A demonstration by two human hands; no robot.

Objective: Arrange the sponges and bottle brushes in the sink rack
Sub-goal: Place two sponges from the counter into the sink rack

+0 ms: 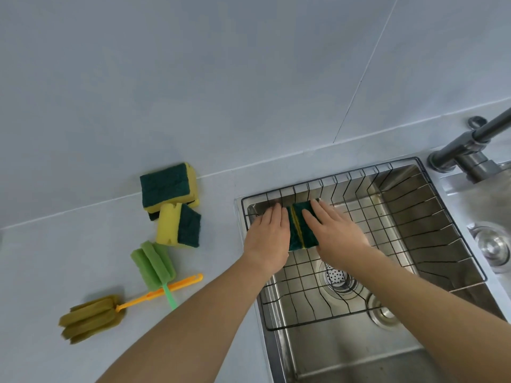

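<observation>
Bright, even light, soft shadows, wide-angle bending at edges

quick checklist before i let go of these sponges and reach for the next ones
1. Sponges in the rack: standing on edge between the left hand and right hand, near the far left corner of the wire rack. Ok.
2. Will they stay upright once released: both hands press their sides. Cannot tell.
3. Room left in the rack: the grid to the right is bare. Ok.
4. Remaining sponges on the counter: a stack and a single sponge leaning beside it, not yet moved. Not ok.
5. Brushes: green bottle brush and olive bottle brush lie on the counter with handles crossed. Not ok.
</observation>
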